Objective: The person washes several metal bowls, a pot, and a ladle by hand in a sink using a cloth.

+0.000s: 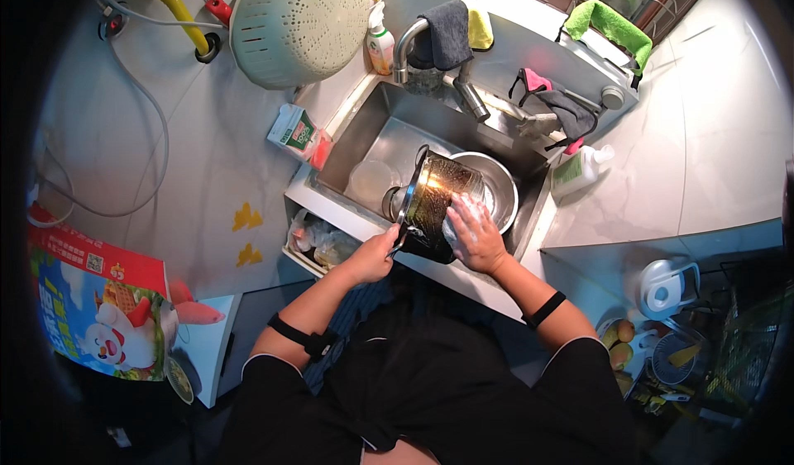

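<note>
A dark, wet cooking pot (434, 183) is tipped on its side over the front edge of the steel sink (394, 131), its rim turned to the left. My left hand (374, 257) grips the loop handle on the near side of that rim. Against the outer wall of the pot, my right hand (481, 232) presses a pale soapy cloth or sponge (451, 234), with suds on the fingers. Behind the pot, partly hidden by it, a round steel basin (512, 186) stands in the sink. A translucent round bowl or lid (371, 181) lies on the sink floor to the left.
A faucet (406, 43) draped with a dark cloth (448, 34) reaches over the sink. Left are a carton (296, 133), a spray bottle (379, 46) and a large colander (304, 28). A white pump bottle (577, 170) is at right. A waste bin (329, 251) hangs below the left edge.
</note>
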{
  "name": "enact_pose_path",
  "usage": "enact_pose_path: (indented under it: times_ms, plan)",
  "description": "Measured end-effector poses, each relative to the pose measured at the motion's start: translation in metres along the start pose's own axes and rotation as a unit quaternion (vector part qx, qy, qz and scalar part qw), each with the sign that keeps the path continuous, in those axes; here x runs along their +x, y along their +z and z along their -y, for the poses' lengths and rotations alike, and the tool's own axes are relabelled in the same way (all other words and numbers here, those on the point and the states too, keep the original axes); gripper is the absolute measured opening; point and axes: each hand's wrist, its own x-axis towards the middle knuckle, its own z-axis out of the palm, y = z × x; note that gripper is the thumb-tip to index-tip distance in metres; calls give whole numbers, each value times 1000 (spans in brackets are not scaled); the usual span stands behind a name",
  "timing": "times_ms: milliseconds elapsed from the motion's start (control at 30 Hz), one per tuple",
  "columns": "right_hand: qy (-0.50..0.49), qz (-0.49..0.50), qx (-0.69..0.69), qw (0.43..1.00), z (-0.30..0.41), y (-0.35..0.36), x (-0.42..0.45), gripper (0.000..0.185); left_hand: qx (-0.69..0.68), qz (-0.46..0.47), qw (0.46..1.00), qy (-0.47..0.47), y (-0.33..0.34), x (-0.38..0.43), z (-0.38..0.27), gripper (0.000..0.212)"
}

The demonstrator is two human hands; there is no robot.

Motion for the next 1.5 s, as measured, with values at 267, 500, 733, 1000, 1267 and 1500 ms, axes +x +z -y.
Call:
enact_pose_path:
  times_ms: [267, 500, 733, 1000, 1267, 1500]
  plan:
    - [215, -29, 37, 976, -45, 15, 42, 49, 9, 49, 998, -25, -8, 8, -1, 61]
    - [5, 41, 12, 999, 22, -3, 78, 59, -9, 69, 997, -24, -9, 7, 5, 57]
    - [72, 45, 25, 996, -9, 10, 113, 52, 2, 54, 998, 18, -11, 0, 16, 51]
    - [-27, 65, 1, 998, -4, -1, 111, 46, -4, 104, 994, -12, -21, 9, 22, 44]
    - [1, 92, 42, 995, -33, -2, 131, 28, -33, 154, 987, 18, -43, 14, 30, 53]
    - [71, 19, 3, 997, 44, 5, 125, 29, -209, -89, 974, -14, -32, 49, 8, 24]
